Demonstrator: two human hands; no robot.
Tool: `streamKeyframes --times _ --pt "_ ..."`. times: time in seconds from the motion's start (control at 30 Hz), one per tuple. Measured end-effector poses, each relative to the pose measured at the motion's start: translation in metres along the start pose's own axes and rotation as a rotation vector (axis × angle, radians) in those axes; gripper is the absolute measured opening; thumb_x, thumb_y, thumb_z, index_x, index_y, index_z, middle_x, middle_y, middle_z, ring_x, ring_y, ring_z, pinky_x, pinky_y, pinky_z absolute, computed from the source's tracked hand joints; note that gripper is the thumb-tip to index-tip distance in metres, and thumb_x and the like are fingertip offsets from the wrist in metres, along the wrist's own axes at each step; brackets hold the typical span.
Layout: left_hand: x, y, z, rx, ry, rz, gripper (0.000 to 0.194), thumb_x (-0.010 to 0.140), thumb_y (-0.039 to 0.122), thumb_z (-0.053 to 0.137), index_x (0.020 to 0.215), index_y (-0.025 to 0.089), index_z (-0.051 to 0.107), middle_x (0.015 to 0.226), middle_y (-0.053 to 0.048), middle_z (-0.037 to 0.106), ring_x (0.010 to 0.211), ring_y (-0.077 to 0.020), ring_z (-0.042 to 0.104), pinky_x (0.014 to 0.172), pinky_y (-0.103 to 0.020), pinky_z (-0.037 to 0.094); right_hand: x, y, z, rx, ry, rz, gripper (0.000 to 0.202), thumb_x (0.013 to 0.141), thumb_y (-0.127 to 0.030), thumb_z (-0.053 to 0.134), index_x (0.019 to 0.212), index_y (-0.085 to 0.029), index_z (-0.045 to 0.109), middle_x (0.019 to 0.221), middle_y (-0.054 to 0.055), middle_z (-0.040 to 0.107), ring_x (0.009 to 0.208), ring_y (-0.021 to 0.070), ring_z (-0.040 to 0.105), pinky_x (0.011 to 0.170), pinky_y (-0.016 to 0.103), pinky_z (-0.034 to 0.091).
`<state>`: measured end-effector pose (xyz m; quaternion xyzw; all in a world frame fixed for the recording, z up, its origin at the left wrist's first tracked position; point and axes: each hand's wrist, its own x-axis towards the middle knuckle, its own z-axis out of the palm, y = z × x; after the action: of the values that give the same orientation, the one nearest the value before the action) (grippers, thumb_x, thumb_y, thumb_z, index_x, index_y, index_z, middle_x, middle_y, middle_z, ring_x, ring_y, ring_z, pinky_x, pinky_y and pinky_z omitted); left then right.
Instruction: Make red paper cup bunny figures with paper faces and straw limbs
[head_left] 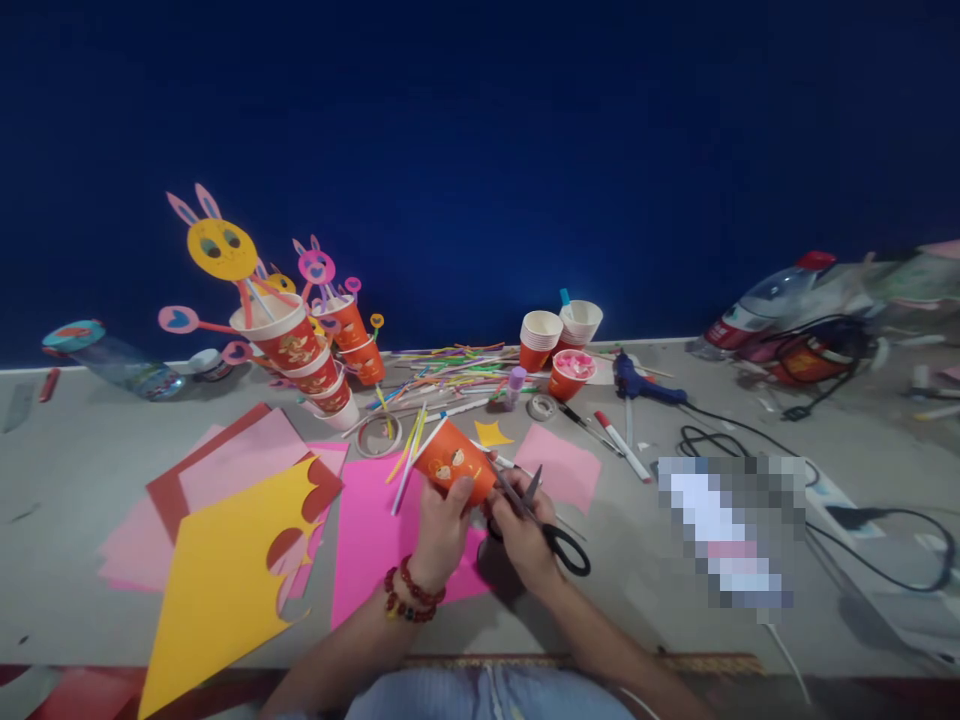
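Note:
An orange paper cup (455, 458) with a printed pattern lies tilted in my left hand (444, 520), whose fingers are wrapped around its side. My right hand (529, 535) is closed on black-handled scissors (568, 550); their blades stand slightly apart and point up toward the cup's right end. The fingers of both hands meet near that end, so I cannot tell whether the blades touch the cup. Under the hands lies a bright pink sheet (367, 540). A small yellow paper scrap (493, 433) and a light pink paper (562, 465) rest just beyond.
At left stand stacked cups with paper rabbit faces (223, 250), behind a cut yellow sheet (217, 570). Colourful sticks (450, 375), stacked cups (540, 335) and a tape roll (541, 407) line the back. A blue glue gun (646, 383) trails its cord at right, near a bottle (761, 305).

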<state>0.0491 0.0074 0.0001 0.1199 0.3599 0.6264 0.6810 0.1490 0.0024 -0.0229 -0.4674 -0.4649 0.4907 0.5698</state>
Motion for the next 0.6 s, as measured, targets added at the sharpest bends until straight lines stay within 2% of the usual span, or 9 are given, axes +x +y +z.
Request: streamKeyframes --times 0.1,0.17,0.23,0.3,0.47,0.53,0.6 --pt "0.0 -0.003 -0.004 0.094 -0.074 0.165 0.029 0.072 0.018 0.078 0.099 0.022 0.069 0.099 -0.009 0.078 0.092 -0.0283 0.074 0.076 -0.033 0.058 -0.003 -0.002 0.002 0.116 0.003 0.094 0.02 0.084 -0.038 0.062 0.074 -0.025 0.05 0.054 -0.005 0.058 0.044 0.0134 0.051 0.041 0.024 0.042" --pt "0.001 -0.005 -0.006 0.127 -0.083 0.174 0.025 0.073 0.02 0.078 0.097 0.021 0.07 0.09 -0.008 0.078 0.074 -0.0235 0.073 0.065 -0.03 0.056 -0.004 -0.003 0.005 0.153 0.016 0.113 0.02 0.083 -0.038 0.063 0.074 -0.025 0.051 0.054 -0.005 0.057 0.046 0.0137 0.053 0.042 0.023 0.042" --pt "0.001 -0.005 -0.007 0.162 -0.11 0.156 0.02 0.076 0.023 0.075 0.096 0.02 0.071 0.074 -0.005 0.076 0.054 -0.0182 0.065 0.056 -0.028 0.053 -0.004 -0.003 0.007 0.199 0.019 0.152 0.022 0.082 -0.04 0.064 0.072 -0.025 0.052 0.053 -0.005 0.056 0.046 0.0138 0.052 0.041 0.023 0.042" --pt "0.002 -0.004 -0.008 0.184 -0.146 0.14 0.019 0.079 0.025 0.072 0.097 0.019 0.073 0.064 -0.003 0.071 0.043 -0.0152 0.057 0.052 -0.028 0.051 -0.004 -0.003 0.01 0.234 0.01 0.203 0.026 0.08 -0.043 0.065 0.067 -0.024 0.052 0.052 -0.004 0.054 0.045 0.0138 0.05 0.04 0.023 0.041" --pt "-0.001 -0.002 -0.008 0.165 -0.14 0.067 0.019 0.082 0.026 0.067 0.099 0.022 0.073 0.059 -0.002 0.069 0.037 -0.0152 0.054 0.044 -0.028 0.047 -0.003 -0.006 0.011 0.302 -0.051 0.31 0.044 0.08 -0.05 0.066 0.053 -0.024 0.045 0.045 -0.004 0.046 0.041 0.0127 0.045 0.039 0.024 0.042" --pt "-0.002 -0.003 -0.007 0.181 -0.152 0.059 0.013 0.082 0.028 0.067 0.092 0.022 0.072 0.054 -0.002 0.067 0.036 -0.0148 0.053 0.037 -0.025 0.041 -0.004 -0.01 0.01 0.38 -0.096 0.367 0.041 0.079 -0.05 0.067 0.056 -0.024 0.045 0.047 -0.006 0.042 0.041 0.0111 0.041 0.039 0.023 0.04" --pt "-0.002 -0.003 -0.005 0.153 -0.141 0.064 0.008 0.081 0.027 0.069 0.086 0.022 0.071 0.055 -0.001 0.067 0.037 -0.0144 0.055 0.039 -0.024 0.045 -0.004 -0.015 0.01 0.466 -0.141 0.418 0.035 0.077 -0.046 0.068 0.062 -0.023 0.047 0.051 -0.007 0.04 0.042 0.0094 0.036 0.04 0.021 0.038"
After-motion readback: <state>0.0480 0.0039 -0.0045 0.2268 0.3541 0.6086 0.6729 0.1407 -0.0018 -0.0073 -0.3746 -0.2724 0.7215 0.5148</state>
